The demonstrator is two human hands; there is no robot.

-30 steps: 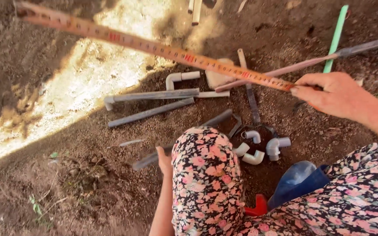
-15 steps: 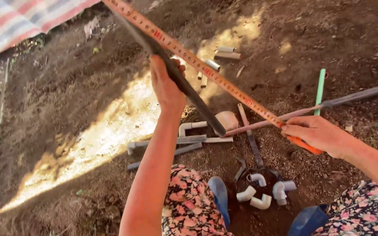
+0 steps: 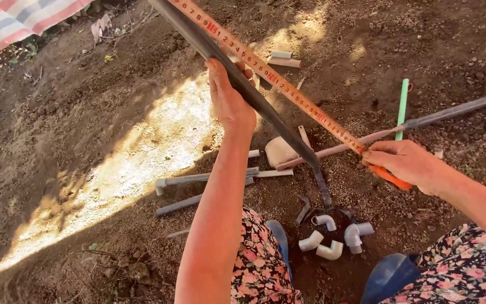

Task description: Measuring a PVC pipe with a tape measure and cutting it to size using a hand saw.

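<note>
- Since half a second earlier, almost nothing has shifted: both hands keep their grip, and the grey pipe and tape lie along the same slant from the top centre to the right middle of the frame.
- At the upper left corner lies a striped cloth (image 3: 23, 19), on bare brown soil (image 3: 74, 112) with a sunlit patch in the left middle.
- Below centre left, two short grey pipe lengths (image 3: 198, 188) lie on the ground, near each other.
- The left hand (image 3: 229, 101), upper centre, is closed around the long grey pipe (image 3: 254, 98), which slants down to the right and ends near the centre.
- Just beside the pipe runs the yellow measuring tape (image 3: 277, 84), parallel to it and stretched out.
- Lower centre, a cluster of white elbow fittings (image 3: 333, 239) sits loose on dark soil; whether they lie in a container I cannot tell.
- A pinkish rod (image 3: 333, 151) and a green tube (image 3: 403, 107) lie right of centre.
- The right hand (image 3: 406, 163), right middle, is clamped on the tape's orange case (image 3: 389, 179).
- The hands are well apart.
- Floral fabric (image 3: 260, 264) and blue footwear (image 3: 389, 276) fill the bottom edge.
</note>
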